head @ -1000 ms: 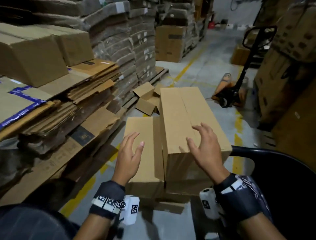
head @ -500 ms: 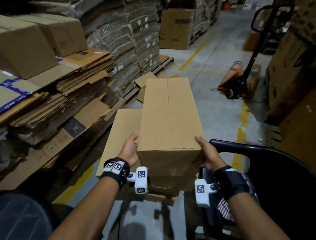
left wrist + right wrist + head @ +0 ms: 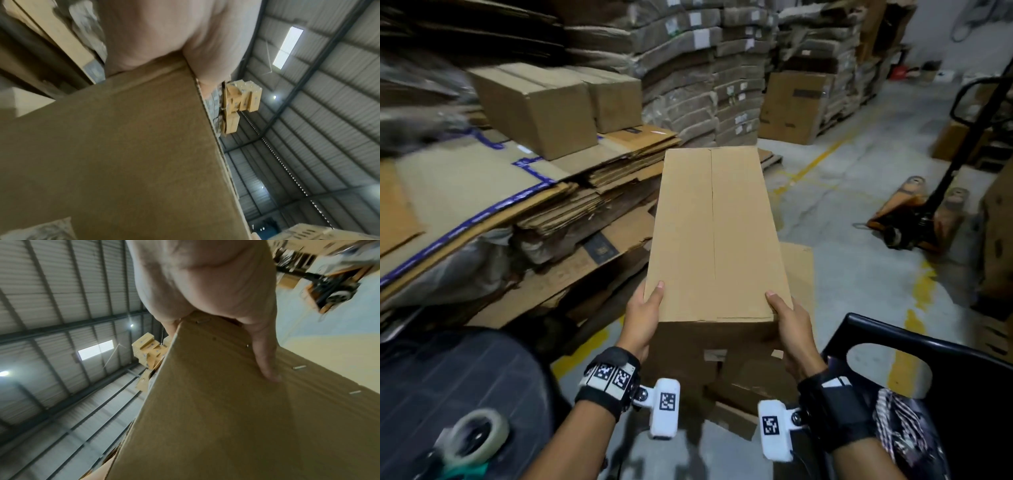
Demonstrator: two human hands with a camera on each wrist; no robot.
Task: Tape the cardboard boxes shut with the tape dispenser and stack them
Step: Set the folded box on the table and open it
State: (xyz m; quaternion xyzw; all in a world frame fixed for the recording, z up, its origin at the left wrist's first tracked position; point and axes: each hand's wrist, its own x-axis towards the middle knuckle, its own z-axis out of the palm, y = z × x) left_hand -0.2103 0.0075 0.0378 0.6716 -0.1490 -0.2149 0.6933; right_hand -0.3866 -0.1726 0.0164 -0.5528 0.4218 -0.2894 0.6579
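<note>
Tape roll sits low at the left on a dark lap. Left hand and right hand grip the near corners of a long cardboard box, held up above another box. Pallet jack stands well to the right.

The left hand gripped the upper corner of a brown cardboard box. Beyond its edge rose a ribbed metal roof with one bright skylight.
</note>
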